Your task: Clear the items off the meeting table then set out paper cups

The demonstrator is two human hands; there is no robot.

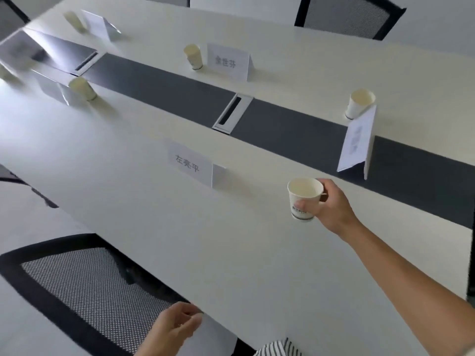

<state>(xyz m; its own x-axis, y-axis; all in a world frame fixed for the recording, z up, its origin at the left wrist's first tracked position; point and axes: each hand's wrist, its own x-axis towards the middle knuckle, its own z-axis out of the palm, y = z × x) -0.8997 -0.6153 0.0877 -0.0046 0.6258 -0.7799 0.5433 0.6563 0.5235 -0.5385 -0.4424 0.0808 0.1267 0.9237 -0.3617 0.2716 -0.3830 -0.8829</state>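
Loosely curled and holding nothing, the left hand (177,327) is hovering at the near edge of the long white meeting table (128,201).
Further out, the right hand (326,206) is gripping a white paper cup (303,199) upright just above the table, right of the folded white name card (195,167). It looks ready to be set down; released while tilted, the light cup could tip over or roll toward the dark centre strip (295,124).

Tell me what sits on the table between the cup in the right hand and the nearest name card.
Nothing: in the head view, only bare white table separates the paper cup in the right hand from the nearest name card.
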